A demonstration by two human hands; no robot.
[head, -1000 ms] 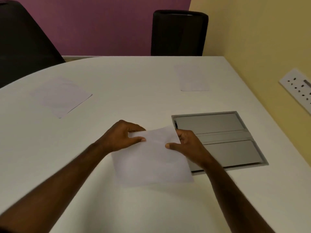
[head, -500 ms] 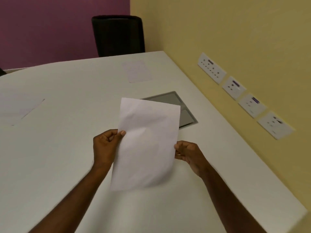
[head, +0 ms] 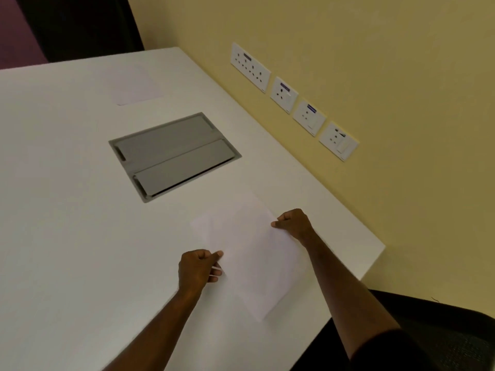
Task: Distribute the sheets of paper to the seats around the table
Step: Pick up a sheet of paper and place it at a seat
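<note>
A sheet of paper [head: 250,253] is held at both side edges, low over the near right corner of the white table [head: 67,210].

The yellow wall [head: 375,76] runs along the table's 3 o'clock side, and a dark chair [head: 442,330] stands at 5 o'clock. A grey cable hatch [head: 174,156] is set into the tabletop at 11 o'clock from the held sheet, and a second sheet [head: 134,85] lies flat beyond it at 12 o'clock. The held sheet's left edge is pinched between thumb and curled fingers of the left hand [head: 198,269]; its right edge is pinched likewise by the right hand [head: 294,223]. Four socket plates [head: 292,99] carry small dark labels, too blurred to be read.
</note>
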